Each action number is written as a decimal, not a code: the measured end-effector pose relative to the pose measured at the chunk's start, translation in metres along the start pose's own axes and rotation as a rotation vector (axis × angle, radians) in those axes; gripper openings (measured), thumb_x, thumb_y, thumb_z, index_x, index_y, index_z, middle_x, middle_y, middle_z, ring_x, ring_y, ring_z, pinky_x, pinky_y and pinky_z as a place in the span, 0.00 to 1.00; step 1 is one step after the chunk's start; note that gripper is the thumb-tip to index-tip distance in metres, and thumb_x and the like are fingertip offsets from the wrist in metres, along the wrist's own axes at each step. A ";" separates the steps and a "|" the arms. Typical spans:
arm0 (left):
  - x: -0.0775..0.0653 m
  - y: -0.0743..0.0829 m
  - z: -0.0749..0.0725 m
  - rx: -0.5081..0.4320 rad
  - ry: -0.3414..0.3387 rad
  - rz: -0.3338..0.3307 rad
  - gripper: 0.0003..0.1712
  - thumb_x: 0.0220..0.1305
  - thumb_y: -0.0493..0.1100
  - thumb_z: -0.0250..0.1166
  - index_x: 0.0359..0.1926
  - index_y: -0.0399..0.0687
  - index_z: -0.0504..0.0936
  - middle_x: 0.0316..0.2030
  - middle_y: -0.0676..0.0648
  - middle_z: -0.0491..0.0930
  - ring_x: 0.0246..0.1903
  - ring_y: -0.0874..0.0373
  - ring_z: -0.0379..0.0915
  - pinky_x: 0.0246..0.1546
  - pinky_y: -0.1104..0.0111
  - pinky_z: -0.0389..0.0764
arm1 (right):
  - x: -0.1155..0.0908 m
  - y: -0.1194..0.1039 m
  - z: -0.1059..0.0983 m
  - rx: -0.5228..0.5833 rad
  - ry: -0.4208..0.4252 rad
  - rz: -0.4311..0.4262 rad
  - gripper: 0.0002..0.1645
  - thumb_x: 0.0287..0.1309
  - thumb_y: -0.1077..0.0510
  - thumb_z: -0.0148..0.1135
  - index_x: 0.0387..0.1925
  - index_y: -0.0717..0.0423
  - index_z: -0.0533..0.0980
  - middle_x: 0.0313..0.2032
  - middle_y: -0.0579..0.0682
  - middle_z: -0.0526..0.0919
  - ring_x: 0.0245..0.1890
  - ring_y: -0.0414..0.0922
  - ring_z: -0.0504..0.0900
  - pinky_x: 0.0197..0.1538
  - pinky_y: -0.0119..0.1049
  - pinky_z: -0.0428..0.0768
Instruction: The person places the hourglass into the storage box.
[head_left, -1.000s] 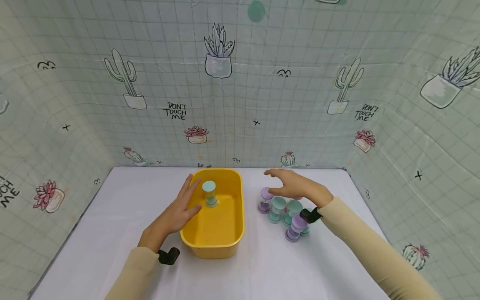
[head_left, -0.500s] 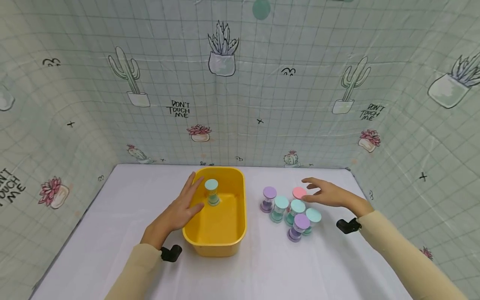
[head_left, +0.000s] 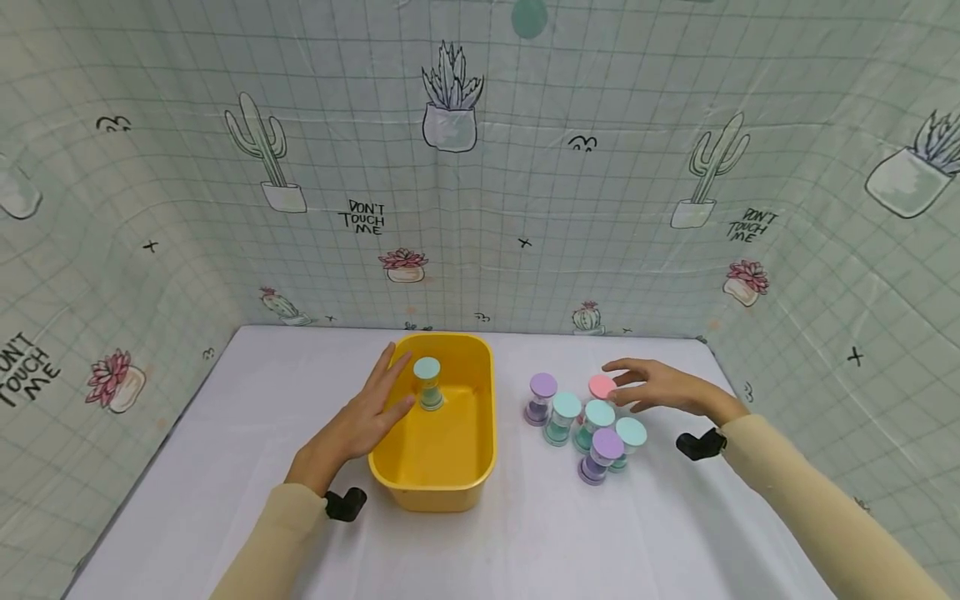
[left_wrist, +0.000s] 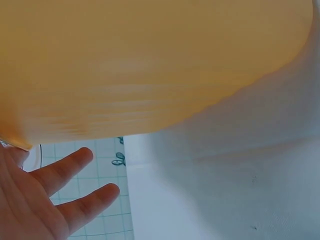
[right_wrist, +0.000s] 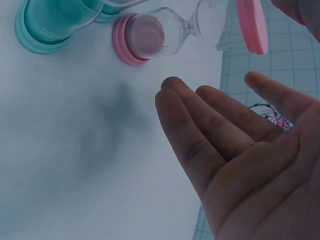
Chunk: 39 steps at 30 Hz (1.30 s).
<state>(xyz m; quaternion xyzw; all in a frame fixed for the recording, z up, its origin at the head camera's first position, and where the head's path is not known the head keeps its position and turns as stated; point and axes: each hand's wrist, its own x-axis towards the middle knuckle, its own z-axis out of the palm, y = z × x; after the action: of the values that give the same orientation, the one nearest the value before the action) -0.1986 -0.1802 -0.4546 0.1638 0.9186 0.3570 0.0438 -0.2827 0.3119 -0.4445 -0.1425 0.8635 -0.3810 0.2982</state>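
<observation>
A yellow plastic bin (head_left: 435,454) holds one teal-capped sand timer (head_left: 427,369) standing near its far end. My left hand (head_left: 363,417) lies along the bin's left rim, its fingers spread and straight; in the left wrist view the bin's wall (left_wrist: 150,65) fills the upper part above them. My right hand (head_left: 667,389) is beside a pink-capped sand timer (head_left: 602,386), thumb and fingers apart around its right side. The right wrist view shows that upright pink timer (right_wrist: 145,37) with its glass ungripped, and the relaxed fingers (right_wrist: 190,130) a short way off.
Close to the pink timer stand several teal sand timers (head_left: 566,406) and two purple ones, a left one (head_left: 543,386) and a front one (head_left: 607,446). A white cloth (head_left: 517,533) covers the table. Printed cactus fabric (head_left: 480,192) hangs behind and at both sides.
My right hand has moved right, from over the left purple timer to the pink timer's right side. The left hand stays at the bin; the view has shifted slightly.
</observation>
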 end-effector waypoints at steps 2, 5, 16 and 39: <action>0.000 0.000 0.000 0.005 0.003 -0.007 0.42 0.79 0.62 0.48 0.84 0.55 0.46 0.83 0.43 0.29 0.81 0.34 0.39 0.72 0.29 0.53 | 0.002 -0.001 0.000 0.028 -0.013 -0.001 0.50 0.65 0.44 0.66 0.78 0.60 0.56 0.72 0.71 0.66 0.60 0.57 0.82 0.59 0.50 0.84; 0.000 0.001 0.000 0.007 0.006 -0.017 0.41 0.79 0.63 0.47 0.84 0.56 0.46 0.83 0.43 0.29 0.81 0.35 0.39 0.72 0.29 0.53 | 0.004 -0.002 0.001 0.055 -0.025 -0.001 0.50 0.65 0.45 0.66 0.78 0.61 0.56 0.70 0.70 0.68 0.56 0.53 0.85 0.58 0.49 0.85; 0.001 0.001 0.001 0.022 0.008 -0.030 0.41 0.79 0.64 0.46 0.84 0.58 0.46 0.84 0.44 0.30 0.81 0.35 0.41 0.71 0.29 0.55 | 0.014 -0.005 0.007 0.068 -0.043 -0.016 0.42 0.64 0.50 0.64 0.74 0.62 0.64 0.63 0.63 0.76 0.50 0.50 0.83 0.56 0.46 0.86; 0.000 0.000 0.000 0.003 0.009 -0.012 0.42 0.79 0.63 0.48 0.84 0.56 0.45 0.84 0.44 0.29 0.81 0.35 0.40 0.72 0.30 0.54 | 0.032 -0.026 0.009 0.085 -0.040 -0.060 0.32 0.67 0.54 0.63 0.68 0.62 0.70 0.54 0.61 0.80 0.49 0.51 0.84 0.57 0.45 0.85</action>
<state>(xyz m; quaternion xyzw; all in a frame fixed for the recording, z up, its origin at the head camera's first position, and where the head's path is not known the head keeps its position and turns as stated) -0.1988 -0.1796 -0.4547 0.1570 0.9202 0.3561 0.0415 -0.3020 0.2745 -0.4429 -0.1629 0.8358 -0.4231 0.3098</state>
